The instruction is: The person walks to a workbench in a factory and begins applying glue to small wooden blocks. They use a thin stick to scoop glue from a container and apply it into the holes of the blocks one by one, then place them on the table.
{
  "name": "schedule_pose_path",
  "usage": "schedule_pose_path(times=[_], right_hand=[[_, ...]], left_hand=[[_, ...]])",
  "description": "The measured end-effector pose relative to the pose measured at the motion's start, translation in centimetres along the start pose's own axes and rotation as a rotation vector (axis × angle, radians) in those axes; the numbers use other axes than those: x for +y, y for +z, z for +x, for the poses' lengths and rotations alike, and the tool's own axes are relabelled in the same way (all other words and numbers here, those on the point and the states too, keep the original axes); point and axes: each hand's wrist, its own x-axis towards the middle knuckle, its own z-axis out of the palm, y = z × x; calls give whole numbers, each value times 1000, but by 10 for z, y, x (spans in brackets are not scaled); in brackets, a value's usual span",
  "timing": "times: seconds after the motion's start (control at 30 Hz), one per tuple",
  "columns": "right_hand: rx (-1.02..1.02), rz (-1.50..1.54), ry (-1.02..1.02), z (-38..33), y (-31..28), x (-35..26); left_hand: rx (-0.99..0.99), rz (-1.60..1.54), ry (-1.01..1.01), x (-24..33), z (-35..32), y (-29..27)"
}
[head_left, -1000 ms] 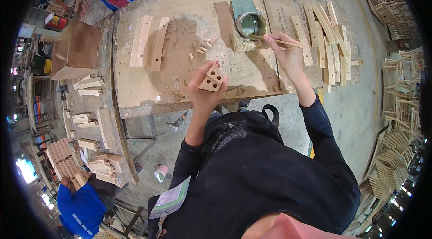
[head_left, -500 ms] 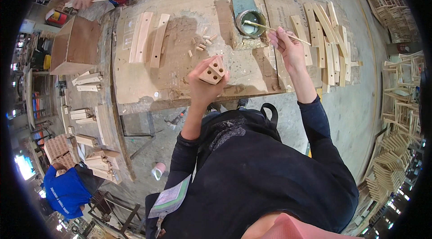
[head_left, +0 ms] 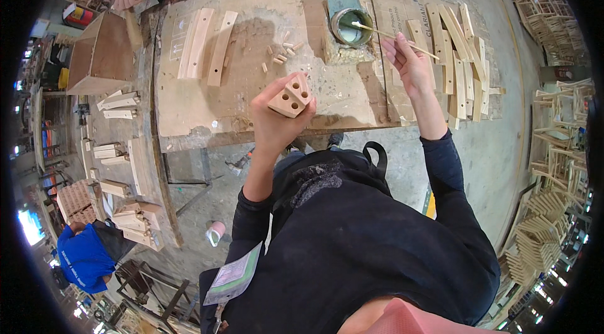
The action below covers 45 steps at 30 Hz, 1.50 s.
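Two drilled wooden pieces (head_left: 290, 101) sat mid-frame, clasped in your left hand (head_left: 269, 108), best held steady, while your half-curled right hand (head_left: 412, 68) pinched a stick (head_left: 377, 32) above the upper-centre pot (head_left: 337, 34), whose rim probably suited wiping drips.

Bright centre, black fisheye-curved edges

Worktable (head_left: 195, 143), stained cardboard (head_left: 189, 110) on top.
Curved wood strips (head_left: 223, 47) at left, loose pegs (head_left: 281, 59) mid-table, green pot (head_left: 336, 30) toward far edge, overlapping wood pieces (head_left: 462, 57) at right.
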Motion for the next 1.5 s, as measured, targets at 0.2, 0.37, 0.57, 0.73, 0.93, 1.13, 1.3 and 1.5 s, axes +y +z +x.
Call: schedule_pose_path(times=[0.2, 0.37, 0.57, 0.73, 0.93, 1.13, 1.3, 1.5], right_hand=[[-31, -1, -32, -5, -1, -14], [-169, -52, -192, -41, 19, -44], [-426, -473, -543, -109, 64, -84], [-505, -572, -620, -124, 75, -92], [-591, -700, -728, -119, 75, -92], [-571, -742, -736, -120, 80, -92], [-569, -823, -781, -120, 82, -95], [-542, -759, -736, -121, 84, -95]], left_hand=[[-12, 70, 50, 12, 1, -1], [-39, 130, 107, 25, 1, -5], [-73, 184, 188, 41, 4, -6], [-92, 204, 207, 48, 6, -5], [-105, 218, 191, 49, 6, -6], [-112, 237, 186, 50, 8, -7], [-113, 222, 169, 50, 8, -8], [-121, 200, 190, 49, 8, -8]])
